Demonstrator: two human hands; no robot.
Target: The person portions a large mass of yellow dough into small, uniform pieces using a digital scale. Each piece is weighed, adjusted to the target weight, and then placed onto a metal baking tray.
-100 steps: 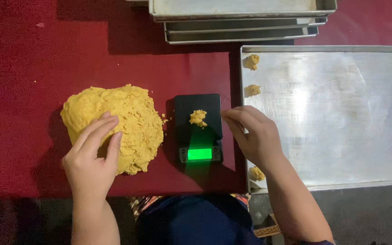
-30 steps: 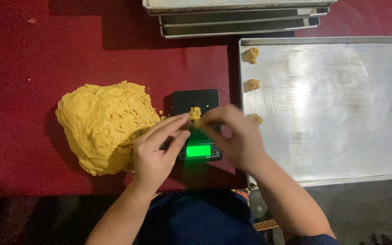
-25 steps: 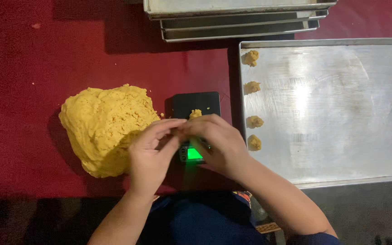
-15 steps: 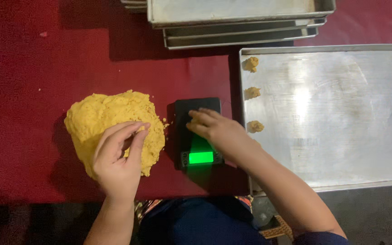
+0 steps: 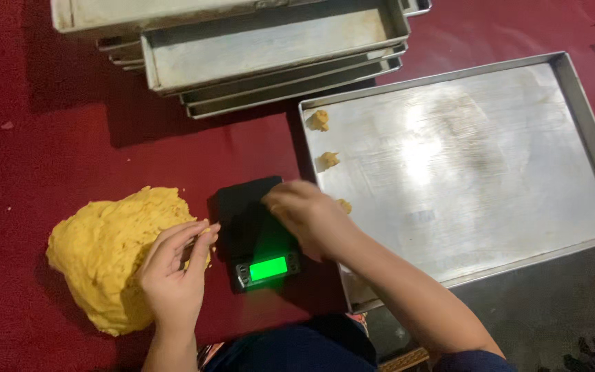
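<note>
Right hand (image 5: 306, 217) over scale (image 5: 255, 234); trays (image 5: 270, 52) behind (stacked).

The left hand (image 5: 171, 279) lay palm down with fingers (image 5: 189, 242) loosely curled and pointing forward, while the right hand (image 5: 306, 217), blurred, reached leftward on a bare forearm angled across the body, fingers bent downward.

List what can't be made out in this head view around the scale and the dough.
- Scale platform: right hand covers it, so any dough there is hidden.
- Third dough piece on the tray: partly behind that hand.
- Left hand fingers: blurred; a pinch of the dough mound cannot be told.
- Stacked trays: cut off by the top edge.
</note>
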